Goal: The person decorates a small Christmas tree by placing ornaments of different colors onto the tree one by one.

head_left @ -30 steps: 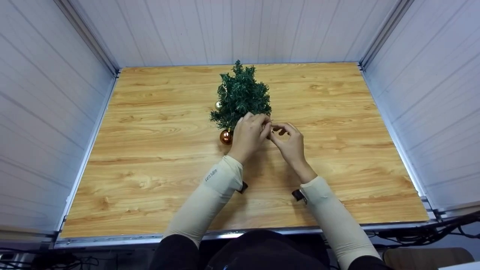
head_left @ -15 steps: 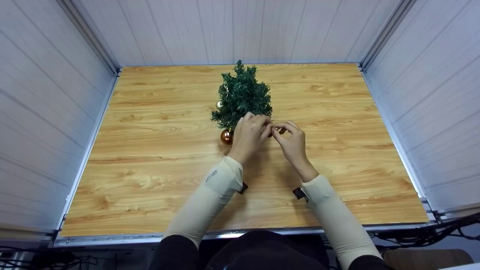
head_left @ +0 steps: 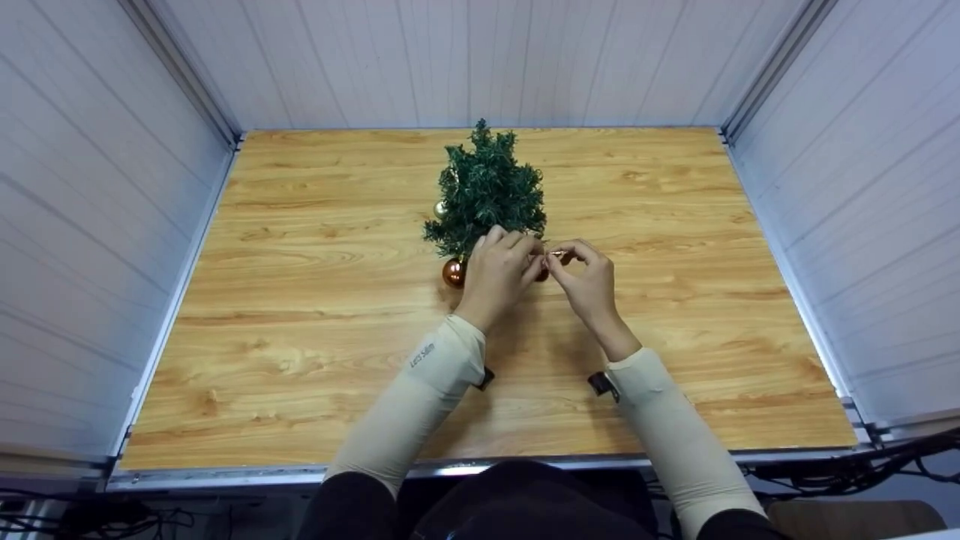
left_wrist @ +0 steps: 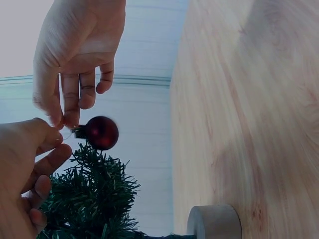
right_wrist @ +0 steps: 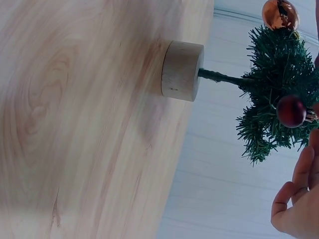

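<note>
A dark red Christmas bauble (left_wrist: 102, 133) with a gold cap hangs by a thin thread loop (left_wrist: 66, 137) in front of the small green Christmas tree (head_left: 491, 187). My left hand (head_left: 501, 270) pinches the loop between thumb and forefinger, close against the tree's near branches. From the other side, my right hand (head_left: 591, 281) pinches the same loop with thumb and fingertip, a glint of gold showing there. In the head view the red bauble peeks out just below the meeting fingertips. The right wrist view shows it overlapping the lower branches.
A copper bauble (head_left: 454, 273) hangs at the tree's lower left, with a pale gold bauble (head_left: 440, 209) higher up that side. The trunk stands in a round wooden base (right_wrist: 182, 70) on the wood-grain table (head_left: 300, 360). White panels (head_left: 450, 60) enclose the back and sides.
My right hand has drawn slightly to the right, and the gold glint between its fingers shows more. More of the red bauble is visible under the fingertips. My left hand stays nearly in place.
</note>
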`<state>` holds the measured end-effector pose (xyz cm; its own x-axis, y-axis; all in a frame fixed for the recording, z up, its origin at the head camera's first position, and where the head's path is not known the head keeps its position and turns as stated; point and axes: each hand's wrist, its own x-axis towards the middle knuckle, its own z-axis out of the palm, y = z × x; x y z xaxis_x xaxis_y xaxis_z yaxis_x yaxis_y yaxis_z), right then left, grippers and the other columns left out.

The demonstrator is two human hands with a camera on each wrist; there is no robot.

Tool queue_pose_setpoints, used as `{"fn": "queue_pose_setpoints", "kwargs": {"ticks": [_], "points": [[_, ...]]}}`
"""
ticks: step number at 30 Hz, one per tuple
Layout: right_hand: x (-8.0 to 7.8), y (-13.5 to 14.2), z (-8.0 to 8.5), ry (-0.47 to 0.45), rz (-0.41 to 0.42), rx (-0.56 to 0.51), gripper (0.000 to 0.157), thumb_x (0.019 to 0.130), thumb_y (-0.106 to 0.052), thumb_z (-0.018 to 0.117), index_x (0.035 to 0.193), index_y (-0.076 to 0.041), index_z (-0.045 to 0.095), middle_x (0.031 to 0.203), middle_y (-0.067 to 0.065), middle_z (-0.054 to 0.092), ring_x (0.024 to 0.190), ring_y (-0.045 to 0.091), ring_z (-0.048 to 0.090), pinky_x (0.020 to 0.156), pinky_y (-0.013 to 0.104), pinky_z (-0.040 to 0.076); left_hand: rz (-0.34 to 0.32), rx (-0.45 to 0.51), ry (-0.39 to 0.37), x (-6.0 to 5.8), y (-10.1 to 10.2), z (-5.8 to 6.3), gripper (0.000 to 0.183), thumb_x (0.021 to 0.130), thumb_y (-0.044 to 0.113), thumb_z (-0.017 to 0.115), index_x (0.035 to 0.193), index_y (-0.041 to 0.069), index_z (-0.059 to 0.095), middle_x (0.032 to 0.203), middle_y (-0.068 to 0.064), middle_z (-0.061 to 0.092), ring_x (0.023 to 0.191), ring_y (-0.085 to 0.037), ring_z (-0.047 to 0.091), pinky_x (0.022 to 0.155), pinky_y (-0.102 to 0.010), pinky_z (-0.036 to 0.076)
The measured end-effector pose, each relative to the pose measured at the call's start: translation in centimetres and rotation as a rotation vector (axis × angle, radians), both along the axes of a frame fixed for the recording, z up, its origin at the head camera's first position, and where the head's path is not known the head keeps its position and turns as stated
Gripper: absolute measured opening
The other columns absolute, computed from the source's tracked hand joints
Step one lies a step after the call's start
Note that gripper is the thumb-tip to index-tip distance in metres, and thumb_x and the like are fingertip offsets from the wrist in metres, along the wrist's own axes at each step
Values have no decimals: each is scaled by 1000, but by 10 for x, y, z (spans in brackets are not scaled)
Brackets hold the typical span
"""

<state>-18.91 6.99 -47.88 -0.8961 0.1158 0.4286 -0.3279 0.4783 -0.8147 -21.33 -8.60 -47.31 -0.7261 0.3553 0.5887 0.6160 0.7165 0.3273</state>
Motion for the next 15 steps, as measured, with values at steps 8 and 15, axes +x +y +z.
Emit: {"fn": "queue_pose_setpoints", "kwargs": {"ticks": [8, 15], "points": [[-5, 7, -10, 19, 18, 21, 6, 87, -8, 71, 88, -3, 74, 79, 9, 72, 75, 17, 63, 78, 41, 51, 22, -41, 19, 1, 1, -1, 14, 91, 31, 69, 98, 20, 73, 96, 6, 73, 84, -17, 52, 71, -33, 38], [-7, 7, -8, -4, 34, 1, 7, 88, -14, 74, 92, -8, 77, 85, 5, 74, 75, 15, 63, 74, 38, 51, 47, -35, 8, 1, 1, 1, 13, 89, 32, 71, 94, 21, 74, 92, 7, 73, 84, -17, 52, 73, -34, 36]]}}
